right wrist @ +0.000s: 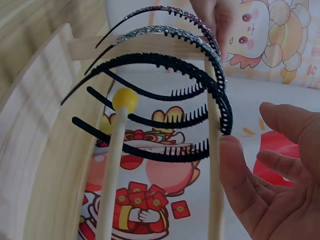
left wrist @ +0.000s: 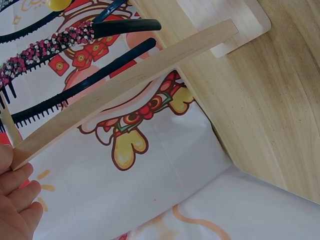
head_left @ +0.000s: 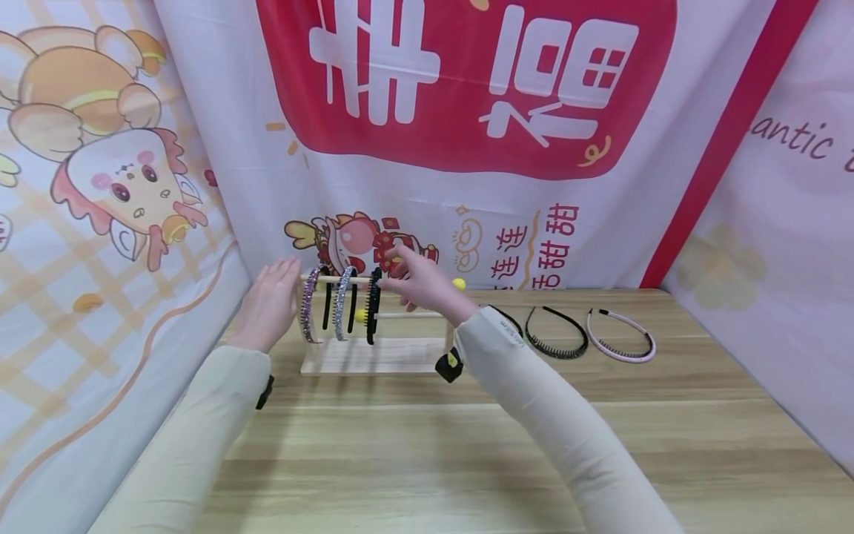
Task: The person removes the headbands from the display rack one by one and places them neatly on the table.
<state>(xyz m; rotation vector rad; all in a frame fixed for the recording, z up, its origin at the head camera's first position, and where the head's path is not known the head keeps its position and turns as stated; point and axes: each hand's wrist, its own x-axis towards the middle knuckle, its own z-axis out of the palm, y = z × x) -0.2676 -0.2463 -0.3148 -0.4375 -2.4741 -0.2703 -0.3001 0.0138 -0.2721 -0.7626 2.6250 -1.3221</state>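
My left hand [head_left: 268, 304] grips the left end of a wooden headband rack, its fingers at the top of the upright [left wrist: 125, 82]. Three toothed headbands hang over the upper rod [right wrist: 214, 175]: a pink glittery one [head_left: 307, 305], a silver glittery one [head_left: 341, 304] and a black one [head_left: 373, 308]. Beside the black headband is my right hand [head_left: 427, 280], fingers spread and apart. One fingertip [right wrist: 231, 150] touches or nearly touches the rod by that headband; exact contact is unclear. Nothing is held in this hand.
A lower rod [head_left: 414, 315] with a yellow ball end [right wrist: 125, 100] runs in front. The rack's pale base [head_left: 380, 360] stands on the wooden table [head_left: 400, 452]. To the right lie a dark headband [head_left: 557, 350], a pink one [head_left: 623, 354] and another partly behind my sleeve. Printed cloth walls surround the table.
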